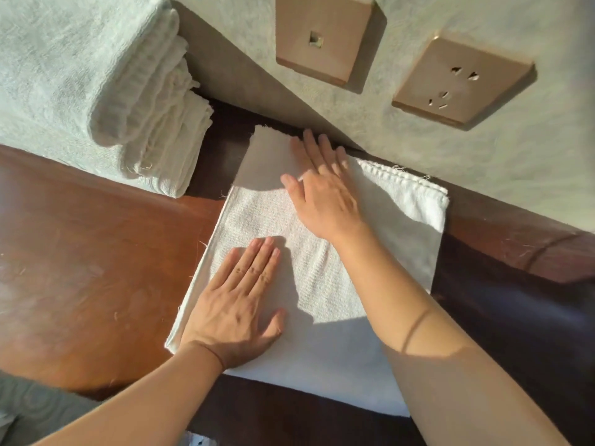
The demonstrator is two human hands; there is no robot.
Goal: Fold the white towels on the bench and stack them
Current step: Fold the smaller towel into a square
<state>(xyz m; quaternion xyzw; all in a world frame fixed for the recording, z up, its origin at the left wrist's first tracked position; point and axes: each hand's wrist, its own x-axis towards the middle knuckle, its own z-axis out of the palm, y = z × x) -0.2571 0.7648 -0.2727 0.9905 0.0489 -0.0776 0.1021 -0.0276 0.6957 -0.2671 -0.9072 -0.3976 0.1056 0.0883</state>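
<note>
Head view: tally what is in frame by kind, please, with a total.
Flat white terry towel under the hands: 1
Stack of folded white towels: 1
Tan square wall plates: 2
Bare hands, left and right: 2
Total: 6

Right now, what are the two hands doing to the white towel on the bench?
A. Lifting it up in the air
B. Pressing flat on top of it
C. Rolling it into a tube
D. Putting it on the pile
B: the left hand and the right hand both lie with straight fingers flat on the white towel, which rests spread on the wooden bench, away from the stack of folded towels.
</note>
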